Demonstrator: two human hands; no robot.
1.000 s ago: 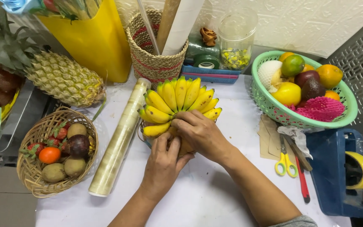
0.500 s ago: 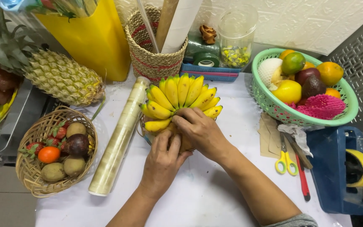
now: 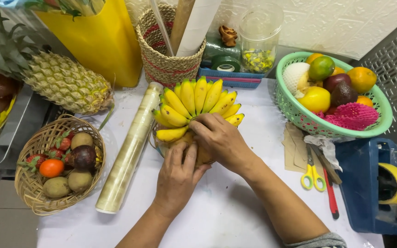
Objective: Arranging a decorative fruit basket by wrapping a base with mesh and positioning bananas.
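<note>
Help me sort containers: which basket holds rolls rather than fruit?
The tall woven basket at the back; the wicker basket and green basket hold fruit.

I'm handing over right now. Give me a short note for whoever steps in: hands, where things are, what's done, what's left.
Left hand: pressed against the near side of the fanned bunch of small yellow bananas.
Right hand: laid over the bunch's base, fingers curled on it.
Bananas stand on the white table, beside the long roll of clear cling film.
Yellow-handled scissors lie to the right.
Done: bunch stands fanned.
Left: cannot tell whether any film is on it.
</note>
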